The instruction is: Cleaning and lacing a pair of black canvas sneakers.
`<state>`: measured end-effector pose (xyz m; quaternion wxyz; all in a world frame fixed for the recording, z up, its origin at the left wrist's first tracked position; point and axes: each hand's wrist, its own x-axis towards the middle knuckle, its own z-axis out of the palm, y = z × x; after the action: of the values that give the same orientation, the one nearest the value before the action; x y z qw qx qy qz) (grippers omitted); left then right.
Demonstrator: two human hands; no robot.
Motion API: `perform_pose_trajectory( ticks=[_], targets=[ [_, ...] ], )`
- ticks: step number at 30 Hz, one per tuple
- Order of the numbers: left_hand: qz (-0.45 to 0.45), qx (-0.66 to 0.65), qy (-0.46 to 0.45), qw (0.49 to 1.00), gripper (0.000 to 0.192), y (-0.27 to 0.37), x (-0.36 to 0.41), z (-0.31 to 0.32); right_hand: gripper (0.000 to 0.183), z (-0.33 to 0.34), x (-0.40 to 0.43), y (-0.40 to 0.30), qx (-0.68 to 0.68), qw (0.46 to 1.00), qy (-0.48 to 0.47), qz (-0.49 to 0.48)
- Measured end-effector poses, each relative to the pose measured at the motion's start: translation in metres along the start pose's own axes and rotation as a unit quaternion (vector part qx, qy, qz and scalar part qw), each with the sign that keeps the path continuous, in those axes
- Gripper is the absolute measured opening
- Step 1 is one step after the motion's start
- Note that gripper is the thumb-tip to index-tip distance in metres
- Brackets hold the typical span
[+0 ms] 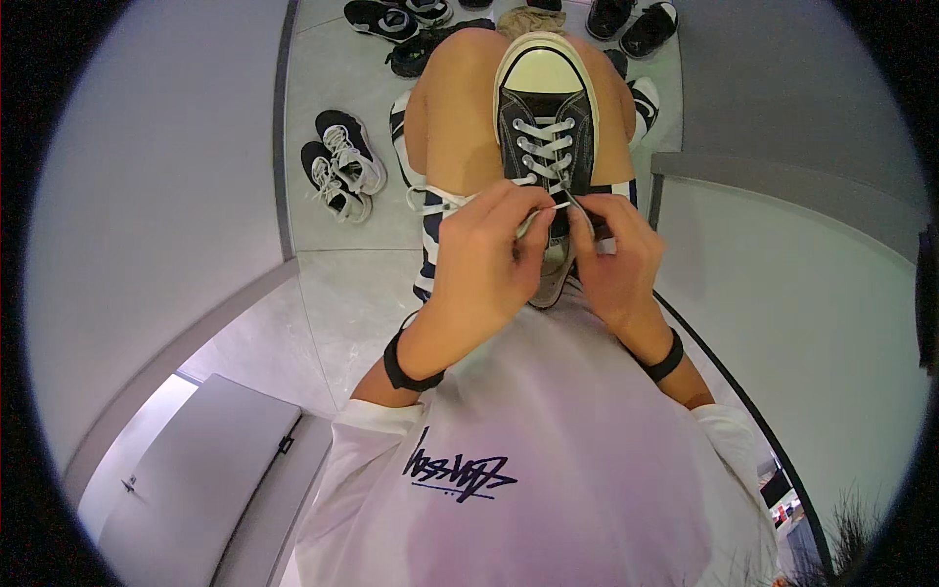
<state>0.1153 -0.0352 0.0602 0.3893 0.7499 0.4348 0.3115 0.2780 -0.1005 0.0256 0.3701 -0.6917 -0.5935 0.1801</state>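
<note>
A black canvas sneaker (546,125) with a cream rubber toe cap rests on the person's bare legs, toe pointing away. White laces (544,150) criss-cross its lower eyelets. Near the upper eyelets, my left hand (491,249) pinches a white lace end between thumb and fingertips. Close against it on the right, my right hand (616,257) has thumb and fingers at the shoe's eyelet edge, also at the lace. The fingertips of both hands nearly meet over the tongue. Part of the shoe's collar and heel shows between the wrists.
A pair of black and white sneakers (345,165) stands on the tiled floor (359,279) at the left. More dark shoes (649,29) lie beyond the knees. Grey-white walls (169,147) flank both sides; a white door (198,469) is at lower left.
</note>
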Motion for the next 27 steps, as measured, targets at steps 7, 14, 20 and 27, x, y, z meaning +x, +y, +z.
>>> perform_pose_trajectory(
  ticks=[7, 14, 20, 27],
  targets=[
    [0.005, 0.055, 0.023, 0.998, 0.003, -0.008, -0.005, 0.020, 0.016, -0.006, -0.008, 0.007, 0.292, 0.916, 0.002, 0.275],
    [0.007, 0.106, 0.007, 0.994, 0.007, -0.008, -0.001, 0.032, 0.015, -0.004, -0.006, 0.013, 0.270, 0.936, -0.011, 0.224],
    [0.028, 0.049, 0.016, 0.998, 0.006, -0.008, 0.005, 0.035, 0.013, -0.007, -0.005, 0.014, 0.205, 0.970, -0.002, 0.134],
    [0.043, 0.056, 0.024, 0.997, 0.007, -0.013, 0.007, 0.041, 0.007, -0.004, 0.011, 0.021, 0.314, 0.928, 0.005, 0.198]
  ],
)
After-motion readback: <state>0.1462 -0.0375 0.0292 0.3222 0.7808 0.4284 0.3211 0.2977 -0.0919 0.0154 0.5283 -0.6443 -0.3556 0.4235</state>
